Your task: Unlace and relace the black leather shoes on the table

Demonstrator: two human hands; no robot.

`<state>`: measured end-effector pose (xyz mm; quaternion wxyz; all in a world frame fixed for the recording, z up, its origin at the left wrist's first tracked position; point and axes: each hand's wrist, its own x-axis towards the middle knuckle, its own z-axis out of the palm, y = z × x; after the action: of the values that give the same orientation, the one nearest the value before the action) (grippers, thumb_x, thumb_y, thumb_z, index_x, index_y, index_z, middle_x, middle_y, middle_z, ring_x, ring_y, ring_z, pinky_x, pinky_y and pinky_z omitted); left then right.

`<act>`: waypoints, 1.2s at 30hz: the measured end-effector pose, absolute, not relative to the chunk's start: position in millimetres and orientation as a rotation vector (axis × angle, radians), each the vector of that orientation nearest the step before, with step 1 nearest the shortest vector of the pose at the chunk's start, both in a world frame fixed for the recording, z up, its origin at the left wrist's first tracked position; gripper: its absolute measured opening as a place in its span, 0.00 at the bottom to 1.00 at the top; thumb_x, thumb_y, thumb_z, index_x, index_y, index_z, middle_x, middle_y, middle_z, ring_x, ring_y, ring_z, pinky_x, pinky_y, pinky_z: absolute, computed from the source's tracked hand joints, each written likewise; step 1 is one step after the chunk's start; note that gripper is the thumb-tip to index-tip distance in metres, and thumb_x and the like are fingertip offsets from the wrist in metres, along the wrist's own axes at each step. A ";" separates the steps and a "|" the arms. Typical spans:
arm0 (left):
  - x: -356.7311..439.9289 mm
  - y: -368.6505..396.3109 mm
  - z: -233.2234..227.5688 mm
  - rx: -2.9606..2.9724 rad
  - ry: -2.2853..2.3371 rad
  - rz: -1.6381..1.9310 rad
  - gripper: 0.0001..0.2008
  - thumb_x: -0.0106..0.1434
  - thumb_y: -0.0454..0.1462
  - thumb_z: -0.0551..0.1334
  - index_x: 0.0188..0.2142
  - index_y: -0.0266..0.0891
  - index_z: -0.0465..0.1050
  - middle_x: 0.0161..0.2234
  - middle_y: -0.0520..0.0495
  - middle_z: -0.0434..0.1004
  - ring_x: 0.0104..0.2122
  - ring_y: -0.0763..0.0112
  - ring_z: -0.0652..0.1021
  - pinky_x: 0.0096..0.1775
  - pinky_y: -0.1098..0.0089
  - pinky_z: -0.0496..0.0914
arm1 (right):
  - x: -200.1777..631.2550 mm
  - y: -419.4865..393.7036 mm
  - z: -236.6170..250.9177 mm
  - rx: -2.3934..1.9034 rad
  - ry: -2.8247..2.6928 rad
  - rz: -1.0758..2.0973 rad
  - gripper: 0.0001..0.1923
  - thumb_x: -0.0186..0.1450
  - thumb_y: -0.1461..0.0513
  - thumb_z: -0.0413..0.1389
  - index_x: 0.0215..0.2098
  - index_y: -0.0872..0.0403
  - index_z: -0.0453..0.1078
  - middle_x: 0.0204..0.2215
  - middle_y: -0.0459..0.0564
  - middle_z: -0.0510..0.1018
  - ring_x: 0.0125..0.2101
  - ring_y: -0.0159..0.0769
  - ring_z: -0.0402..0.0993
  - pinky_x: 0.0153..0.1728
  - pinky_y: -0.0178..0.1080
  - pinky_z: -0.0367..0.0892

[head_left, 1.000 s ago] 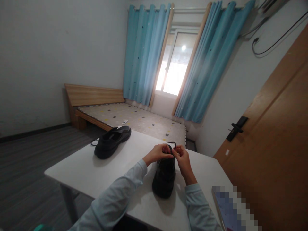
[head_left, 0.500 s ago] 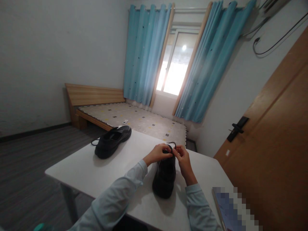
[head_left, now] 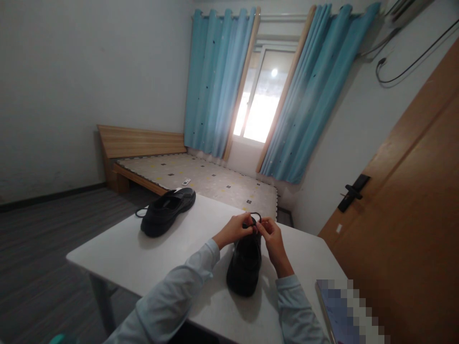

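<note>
2 hands work close together over a black shoe [head_left: 244, 274] on a white table [head_left: 118, 258]. The shoe sits flat, near the middle of the table's close side, and its open top faces up. The left hand [head_left: 234, 228] pinches the black lace [head_left: 260, 216] between thumb and fingers, and its other fingers are curled in. The right hand [head_left: 271, 235] pinches the lace too, just beside the left. A bit of lace loops up above the fingertips. The hands hide the far end of the shoe, so I cannot tell how the lace is crossed there.

The other black shoe [head_left: 158, 222] sits to the left, well apart, with a loop of lace sticking out. Past the table is a bed [head_left: 218, 179] with a small white thing [head_left: 186, 182] on it. Blue curtains [head_left: 215, 86] hang beside a bright window [head_left: 268, 95].
</note>
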<state>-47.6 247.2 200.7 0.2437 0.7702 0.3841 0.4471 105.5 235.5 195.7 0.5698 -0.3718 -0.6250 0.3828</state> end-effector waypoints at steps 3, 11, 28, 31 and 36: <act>-45.9 245.0 200.6 2.099 0.988 1.223 0.03 0.54 0.35 0.60 0.30 0.37 0.69 0.27 0.53 0.74 0.29 0.73 0.72 0.32 0.75 0.63 | 104.4 232.4 198.8 -0.840 -1.424 0.984 0.11 0.55 0.56 0.60 0.27 0.52 0.65 0.18 0.41 0.72 0.21 0.30 0.67 0.25 0.33 0.60; -54.6 252.2 198.8 2.085 0.865 1.128 0.08 0.56 0.37 0.62 0.34 0.35 0.73 0.29 0.50 0.76 0.30 0.73 0.73 0.33 0.74 0.65 | 109.1 236.6 194.1 -0.883 -1.329 1.019 0.11 0.54 0.55 0.61 0.26 0.53 0.66 0.17 0.41 0.71 0.20 0.29 0.65 0.23 0.32 0.58; -73.7 266.9 194.9 1.852 0.693 0.895 0.13 0.53 0.42 0.64 0.33 0.33 0.76 0.29 0.48 0.77 0.30 0.72 0.73 0.35 0.72 0.65 | 112.2 237.6 191.0 -0.911 -1.329 1.039 0.11 0.53 0.55 0.61 0.25 0.53 0.67 0.17 0.40 0.69 0.20 0.29 0.64 0.25 0.33 0.60; -77.3 266.4 197.6 1.887 0.761 0.912 0.14 0.54 0.44 0.63 0.30 0.33 0.75 0.27 0.50 0.75 0.28 0.73 0.71 0.33 0.73 0.64 | 112.9 237.8 190.5 -0.905 -1.319 1.049 0.10 0.54 0.56 0.61 0.25 0.53 0.66 0.17 0.40 0.69 0.20 0.29 0.65 0.25 0.33 0.60; -82.6 265.8 202.7 1.908 0.869 0.945 0.17 0.54 0.48 0.62 0.26 0.33 0.70 0.21 0.54 0.68 0.24 0.75 0.67 0.30 0.73 0.61 | 113.5 238.8 190.8 -0.907 -1.289 1.069 0.09 0.53 0.58 0.61 0.23 0.54 0.66 0.17 0.40 0.69 0.20 0.28 0.65 0.25 0.33 0.60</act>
<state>-82.6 265.8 202.7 0.4086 0.7573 0.3448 0.3750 113.5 238.8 190.8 0.5800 -0.3879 -0.5515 0.4573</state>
